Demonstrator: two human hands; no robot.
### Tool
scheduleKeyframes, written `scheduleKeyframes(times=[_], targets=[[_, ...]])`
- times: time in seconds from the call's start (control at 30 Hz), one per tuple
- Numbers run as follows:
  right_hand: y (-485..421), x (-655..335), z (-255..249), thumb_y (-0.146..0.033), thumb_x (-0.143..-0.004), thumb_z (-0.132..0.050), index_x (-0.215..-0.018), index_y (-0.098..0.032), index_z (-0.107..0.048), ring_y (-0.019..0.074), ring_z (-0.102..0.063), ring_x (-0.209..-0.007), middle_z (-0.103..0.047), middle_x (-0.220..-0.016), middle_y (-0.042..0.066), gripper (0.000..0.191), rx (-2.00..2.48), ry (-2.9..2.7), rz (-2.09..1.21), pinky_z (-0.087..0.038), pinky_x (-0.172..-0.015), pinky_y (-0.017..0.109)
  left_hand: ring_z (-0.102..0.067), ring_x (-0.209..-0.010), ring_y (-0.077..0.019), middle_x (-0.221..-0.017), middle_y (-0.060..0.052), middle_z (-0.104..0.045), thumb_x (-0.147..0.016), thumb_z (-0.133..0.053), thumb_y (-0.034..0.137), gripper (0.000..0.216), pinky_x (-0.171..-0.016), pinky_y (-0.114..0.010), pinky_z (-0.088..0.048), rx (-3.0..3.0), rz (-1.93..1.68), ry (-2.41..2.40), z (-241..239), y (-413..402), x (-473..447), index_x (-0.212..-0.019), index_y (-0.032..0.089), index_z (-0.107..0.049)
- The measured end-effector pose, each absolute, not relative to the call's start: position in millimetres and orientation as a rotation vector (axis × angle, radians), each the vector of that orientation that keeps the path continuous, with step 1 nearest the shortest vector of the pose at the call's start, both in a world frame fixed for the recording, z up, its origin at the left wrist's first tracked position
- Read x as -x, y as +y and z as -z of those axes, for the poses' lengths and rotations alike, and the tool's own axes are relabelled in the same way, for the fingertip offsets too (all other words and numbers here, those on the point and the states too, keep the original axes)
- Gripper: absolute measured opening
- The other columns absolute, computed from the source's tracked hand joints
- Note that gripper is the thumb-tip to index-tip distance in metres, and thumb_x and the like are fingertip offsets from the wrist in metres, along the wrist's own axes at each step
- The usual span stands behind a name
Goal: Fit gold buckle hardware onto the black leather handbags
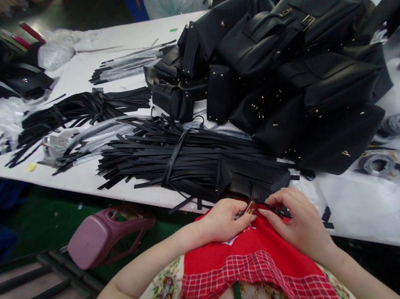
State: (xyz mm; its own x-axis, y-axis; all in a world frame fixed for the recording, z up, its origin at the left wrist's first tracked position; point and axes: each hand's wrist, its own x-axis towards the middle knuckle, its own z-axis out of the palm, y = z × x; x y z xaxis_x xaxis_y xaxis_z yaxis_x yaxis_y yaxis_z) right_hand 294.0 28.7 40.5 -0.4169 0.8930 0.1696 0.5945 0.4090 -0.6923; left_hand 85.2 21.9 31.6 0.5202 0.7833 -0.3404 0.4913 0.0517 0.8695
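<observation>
At the table's near edge, my left hand (224, 220) and my right hand (298, 219) meet over my red apron (265, 264). Both pinch a small metal buckle (251, 207) that sits on a black strap of a flat black leather piece (252, 179). Fingers of both hands are curled closed round the buckle and strap. Just left of that piece lies a tied bundle of black leather straps (167, 159).
A heap of black leather bags (288, 67) fills the table's far middle. More strap bundles (78, 112) lie left; coiled cords (398, 125) lie right on the white table (360, 208). A pink plastic stool (103, 235) lies tipped below the edge. Another person stands far behind.
</observation>
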Motion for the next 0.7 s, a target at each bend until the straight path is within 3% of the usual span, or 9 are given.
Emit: scheduleKeyframes(times=[0.1, 0.27, 0.7], targets=[[31, -291, -35, -0.033, -0.083, -0.067, -0.093, -0.018, -0.065, 0.0207, -0.058, -0.078, -0.063, -0.081, 0.005, 0.017, 1.256, -2.244, -0.582, -0.047, -0.078, 0.039, -0.046, -0.060, -0.0105, -0.061, 0.004, -0.051, -0.090, -0.049, 0.034, 0.031, -0.058, -0.022, -0.034, -1.604, -0.300, 1.136, -32, 23, -85, -0.067, 0.015, -0.059], [29, -283, -31, -0.021, -0.086, -0.059, -0.091, -0.019, -0.071, 0.0177, -0.062, -0.073, -0.068, -0.078, 0.004, 0.013, 1.206, -2.317, -0.452, -0.047, -0.094, 0.042, -0.047, -0.061, -0.0107, -0.063, 0.003, -0.053, -0.091, -0.047, 0.034, 0.031, -0.059, -0.021, -0.035, -1.592, -0.294, 1.145, -32, 23, -87, -0.068, 0.016, -0.058], [27, -282, -29, -0.019, -0.089, -0.054, -0.088, -0.021, -0.069, 0.0161, -0.065, -0.071, -0.070, -0.079, 0.002, 0.015, 1.157, -2.357, -0.468, -0.043, -0.107, 0.043, -0.044, -0.057, -0.0100, -0.058, 0.003, -0.051, -0.090, -0.047, 0.036, 0.035, -0.056, -0.022, -0.031, -1.586, -0.270, 1.209, -34, 22, -92, -0.062, 0.016, -0.053]])
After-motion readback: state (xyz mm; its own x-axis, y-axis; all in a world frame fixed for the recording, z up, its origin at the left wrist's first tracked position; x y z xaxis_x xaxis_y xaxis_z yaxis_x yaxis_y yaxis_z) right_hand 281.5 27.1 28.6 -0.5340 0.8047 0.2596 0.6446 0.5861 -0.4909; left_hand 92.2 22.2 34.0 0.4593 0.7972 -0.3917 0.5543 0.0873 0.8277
